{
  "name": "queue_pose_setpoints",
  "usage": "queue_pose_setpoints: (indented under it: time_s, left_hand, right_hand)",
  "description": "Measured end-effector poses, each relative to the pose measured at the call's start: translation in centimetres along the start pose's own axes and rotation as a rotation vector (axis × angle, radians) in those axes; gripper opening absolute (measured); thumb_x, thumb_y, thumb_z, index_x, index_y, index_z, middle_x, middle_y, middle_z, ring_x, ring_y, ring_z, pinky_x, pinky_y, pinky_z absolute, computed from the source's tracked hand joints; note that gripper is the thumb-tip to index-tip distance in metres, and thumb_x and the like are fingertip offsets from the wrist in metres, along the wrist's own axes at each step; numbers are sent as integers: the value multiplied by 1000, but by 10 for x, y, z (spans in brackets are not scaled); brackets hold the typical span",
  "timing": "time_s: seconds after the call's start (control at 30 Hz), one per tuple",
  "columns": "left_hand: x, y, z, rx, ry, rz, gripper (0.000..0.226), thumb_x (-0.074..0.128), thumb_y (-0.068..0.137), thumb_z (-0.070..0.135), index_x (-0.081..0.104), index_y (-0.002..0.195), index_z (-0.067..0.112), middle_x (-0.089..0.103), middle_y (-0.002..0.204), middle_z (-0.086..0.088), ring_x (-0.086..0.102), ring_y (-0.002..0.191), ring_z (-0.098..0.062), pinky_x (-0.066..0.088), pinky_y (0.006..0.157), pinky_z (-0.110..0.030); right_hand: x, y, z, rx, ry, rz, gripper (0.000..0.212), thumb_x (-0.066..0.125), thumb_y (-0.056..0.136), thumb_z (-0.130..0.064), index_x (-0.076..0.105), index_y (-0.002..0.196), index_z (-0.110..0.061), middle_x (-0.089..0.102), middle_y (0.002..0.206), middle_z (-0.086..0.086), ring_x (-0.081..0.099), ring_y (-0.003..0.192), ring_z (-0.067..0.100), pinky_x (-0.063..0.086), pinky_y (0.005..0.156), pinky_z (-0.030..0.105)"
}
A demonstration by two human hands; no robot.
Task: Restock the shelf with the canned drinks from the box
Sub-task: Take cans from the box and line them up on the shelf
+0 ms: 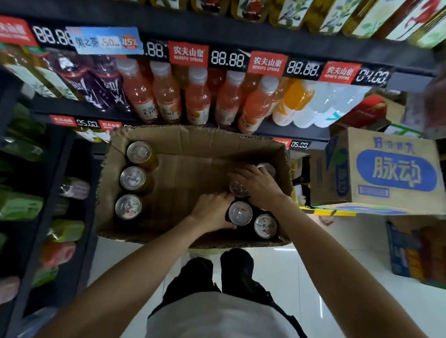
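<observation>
Both hands are down in the cardboard box (192,141) from my head view: left hand (212,211) curled round a dark can (240,213), right hand (258,182) gripping another can (239,189). Three yellow cans (133,178) stand along the box's left wall, below the shelf (168,115) of orange bottles (197,97).

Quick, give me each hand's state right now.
Left hand: fingers curled round a can in the box.
Right hand: fingers curled over another can further back.
</observation>
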State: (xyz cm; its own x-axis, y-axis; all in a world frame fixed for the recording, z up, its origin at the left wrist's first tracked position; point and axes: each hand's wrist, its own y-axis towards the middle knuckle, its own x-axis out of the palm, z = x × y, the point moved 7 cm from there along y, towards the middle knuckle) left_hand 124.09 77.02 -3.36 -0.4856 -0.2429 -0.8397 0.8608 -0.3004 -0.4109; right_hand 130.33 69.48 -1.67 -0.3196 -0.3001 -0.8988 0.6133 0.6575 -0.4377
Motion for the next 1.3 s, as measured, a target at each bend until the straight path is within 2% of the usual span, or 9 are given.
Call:
queue_pose_setpoints:
  time_s: [0.2,0.43,0.53,0.63,0.73,0.87,1.0,1.13,1.3]
  left_hand:
    - [0,-21,-43,-128,-104,36,67,72,69,57,45,119,22,58,120,0,59,105,-22,47,81,-35]
    - [11,-23,-51,-193,-158,-39,88,77,69,45,27,139,23,44,137,-2,54,115,-25,48,88,-39]
    - [7,-23,-49,-244,-247,17,79,78,69,42,37,133,20,52,130,-1,56,113,-22,48,87,-35]
    - [-15,-34,-58,-409,-661,160,71,84,63,36,50,123,19,60,121,1,56,113,-18,43,90,-28]
    - [-59,-49,-59,-504,-1053,322,78,87,60,26,49,129,20,55,119,5,49,115,-13,37,94,-26]
    - [-168,-74,-40,-269,-1282,632,63,85,51,34,55,106,39,62,105,17,58,98,1,46,80,-14]
    - [-267,-95,-15,-100,-1279,876,84,81,31,61,55,107,36,64,106,14,61,97,-3,47,71,-16]
    - [-349,-111,19,69,-1187,998,84,75,32,76,60,104,36,69,99,17,65,94,1,49,75,-18]
    - [-440,-131,79,280,-945,1081,32,73,65,42,58,93,35,69,77,27,66,73,7,49,62,-11]
  right_hand:
    - [4,-1,13,91,52,-24,74,68,79,-32,29,141,-21,39,146,5,25,138,25,21,110,40]
    - [4,1,10,99,90,68,76,71,75,-38,35,138,-18,47,139,7,30,135,25,23,104,40]
    - [-15,-16,18,223,346,269,74,79,65,-39,47,129,-19,56,128,8,42,123,29,29,100,38]
    - [-47,-42,31,354,787,474,72,83,61,-34,50,122,-14,55,116,8,51,109,28,42,93,40]
    - [-89,-65,37,324,1377,510,64,81,68,-19,44,120,-17,55,117,3,56,104,12,49,88,27]
    - [-151,-80,45,180,1699,555,70,77,64,-32,45,125,-21,60,121,2,60,110,17,52,86,30]
    - [-218,-91,56,64,1700,586,77,79,52,-44,49,121,-25,64,113,0,62,108,20,54,83,35]
    - [-296,-122,71,-90,1578,652,55,82,56,-35,52,101,-34,66,97,-11,67,84,-2,53,64,14]
    - [-389,-168,99,-217,1421,769,36,71,62,-37,57,94,-30,72,76,-19,67,73,-3,54,66,15]
